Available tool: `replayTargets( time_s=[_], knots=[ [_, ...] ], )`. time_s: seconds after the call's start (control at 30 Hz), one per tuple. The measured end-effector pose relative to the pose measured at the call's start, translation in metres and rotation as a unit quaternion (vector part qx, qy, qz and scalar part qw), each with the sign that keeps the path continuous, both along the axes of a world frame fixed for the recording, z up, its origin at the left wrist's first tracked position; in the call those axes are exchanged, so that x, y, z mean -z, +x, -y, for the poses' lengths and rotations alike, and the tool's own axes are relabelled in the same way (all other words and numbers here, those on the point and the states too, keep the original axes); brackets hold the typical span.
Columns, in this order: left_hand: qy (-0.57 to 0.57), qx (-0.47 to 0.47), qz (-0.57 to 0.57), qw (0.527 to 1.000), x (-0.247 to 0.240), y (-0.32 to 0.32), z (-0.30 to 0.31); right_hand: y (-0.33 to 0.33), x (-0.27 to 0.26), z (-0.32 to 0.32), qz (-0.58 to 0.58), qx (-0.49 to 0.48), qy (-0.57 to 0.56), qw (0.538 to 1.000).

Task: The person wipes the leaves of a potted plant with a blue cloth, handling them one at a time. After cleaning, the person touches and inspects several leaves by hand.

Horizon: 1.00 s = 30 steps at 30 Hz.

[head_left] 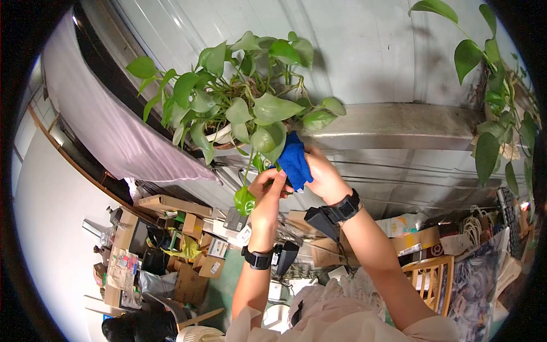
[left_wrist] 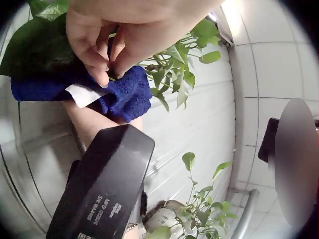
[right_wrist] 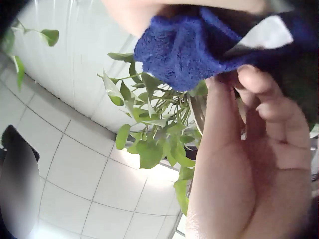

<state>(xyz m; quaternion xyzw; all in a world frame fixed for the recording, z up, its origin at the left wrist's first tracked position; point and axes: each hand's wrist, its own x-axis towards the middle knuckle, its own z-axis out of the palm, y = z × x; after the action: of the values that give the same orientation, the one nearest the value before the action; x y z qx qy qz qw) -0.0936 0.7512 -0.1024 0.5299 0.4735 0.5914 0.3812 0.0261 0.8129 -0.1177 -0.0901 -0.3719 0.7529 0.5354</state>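
A leafy pothos plant [head_left: 239,108] in a white pot [head_left: 219,137] stands on a metal ledge. In front of it, my right hand [head_left: 323,175] holds a blue cloth [head_left: 295,162], its fingers largely hidden behind the fabric. The cloth lies under a large dark green leaf [left_wrist: 40,50], and a white tag [left_wrist: 84,94] sticks out from its edge. My left hand [head_left: 268,191] is close against the cloth, pinching the leaf's stem between thumb and fingers. A smaller leaf [head_left: 244,200] hangs beside the left hand.
The metal ledge [head_left: 393,125] runs right along the pale wall, toward another trailing plant [head_left: 487,114]. A pale curtain [head_left: 114,108] hangs at left. Below are cardboard boxes [head_left: 191,282] and a wooden chair [head_left: 436,279]. Each wrist wears a black camera.
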Motion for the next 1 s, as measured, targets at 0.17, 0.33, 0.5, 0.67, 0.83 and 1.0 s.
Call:
replayTargets(
  time_s=[0.17,0.33,0.5,0.67,0.83,1.0],
  knots=[
    [0.004,-0.003,-0.007,1.000,-0.002,0.002,0.000,-0.003,-0.003,-0.005,0.033,-0.003,0.001,0.999],
    [0.006,-0.012,-0.020,1.000,0.001,-0.005,0.001,-0.004,-0.008,-0.002,0.042,0.048,0.003,0.998],
    [0.046,-0.045,0.014,0.998,-0.017,-0.012,0.005,0.002,-0.008,-0.002,0.030,0.042,0.004,0.999],
    [0.052,-0.079,-0.014,0.995,-0.031,-0.009,0.000,0.008,-0.010,0.004,0.020,0.019,0.014,1.000],
    [0.037,-0.022,-0.069,0.997,-0.028,-0.019,-0.024,0.003,-0.010,0.004,0.023,0.056,-0.037,0.997],
    [0.032,-0.026,-0.034,0.999,-0.030,-0.015,-0.038,0.005,-0.011,0.004,0.045,0.060,-0.024,0.997]
  ],
)
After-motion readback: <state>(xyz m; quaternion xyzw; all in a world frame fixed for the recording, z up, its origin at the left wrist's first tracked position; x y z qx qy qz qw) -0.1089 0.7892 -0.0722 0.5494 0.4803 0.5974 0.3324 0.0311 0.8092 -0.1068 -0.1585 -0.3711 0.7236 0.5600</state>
